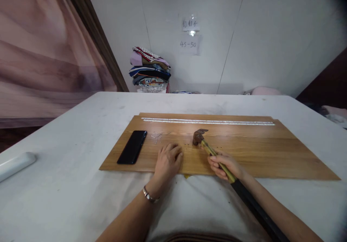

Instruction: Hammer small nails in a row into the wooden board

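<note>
My right hand (222, 165) is wrapped around the yellowish handle of a claw hammer (208, 148), whose lower end has a long black grip. Its rusty brown head is low over the wooden board (260, 151), face down; I cannot tell if it touches. On the board's near part lies my left hand (169, 158), fingers apart and slightly bent, with nothing visible in them. Several loose nails (157, 136) are scattered just beyond it. Small dark dots (187, 144), perhaps nail heads or holes, show in the wood between my left hand and the hammer head, with more right of the hammer.
A black phone (132, 147) lies on the board's left part. Two white measuring strips (208, 121) run along its far edge. The board rests on a white table (67, 141), with a white rounded object (17, 165) at far left. Folded clothes (150, 70) are stacked behind.
</note>
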### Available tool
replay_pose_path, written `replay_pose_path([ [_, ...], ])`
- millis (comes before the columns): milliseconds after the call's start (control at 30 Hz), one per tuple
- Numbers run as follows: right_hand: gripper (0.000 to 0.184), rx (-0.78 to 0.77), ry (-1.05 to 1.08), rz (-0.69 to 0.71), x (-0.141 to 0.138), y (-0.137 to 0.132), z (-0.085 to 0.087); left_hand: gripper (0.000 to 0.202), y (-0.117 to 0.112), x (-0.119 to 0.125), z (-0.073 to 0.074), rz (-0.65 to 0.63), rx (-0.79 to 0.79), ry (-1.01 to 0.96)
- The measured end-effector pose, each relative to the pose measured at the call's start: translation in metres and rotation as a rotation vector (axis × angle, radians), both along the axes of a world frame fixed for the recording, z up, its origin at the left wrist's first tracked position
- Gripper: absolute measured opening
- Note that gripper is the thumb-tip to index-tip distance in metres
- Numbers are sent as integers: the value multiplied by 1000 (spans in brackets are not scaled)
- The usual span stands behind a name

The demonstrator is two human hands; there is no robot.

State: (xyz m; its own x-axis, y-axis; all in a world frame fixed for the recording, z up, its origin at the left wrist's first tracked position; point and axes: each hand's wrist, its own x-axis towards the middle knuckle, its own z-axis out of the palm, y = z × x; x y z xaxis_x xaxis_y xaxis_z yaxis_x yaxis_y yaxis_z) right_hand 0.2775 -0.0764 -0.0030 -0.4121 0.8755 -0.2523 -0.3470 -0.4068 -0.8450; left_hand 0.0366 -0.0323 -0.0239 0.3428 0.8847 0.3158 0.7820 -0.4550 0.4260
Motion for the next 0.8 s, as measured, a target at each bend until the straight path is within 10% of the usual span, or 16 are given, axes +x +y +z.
replay_pose_path([
  [800, 23, 18, -32, -20, -1, -2, 3, 19, 0, 0, 0, -1, -8, 2],
])
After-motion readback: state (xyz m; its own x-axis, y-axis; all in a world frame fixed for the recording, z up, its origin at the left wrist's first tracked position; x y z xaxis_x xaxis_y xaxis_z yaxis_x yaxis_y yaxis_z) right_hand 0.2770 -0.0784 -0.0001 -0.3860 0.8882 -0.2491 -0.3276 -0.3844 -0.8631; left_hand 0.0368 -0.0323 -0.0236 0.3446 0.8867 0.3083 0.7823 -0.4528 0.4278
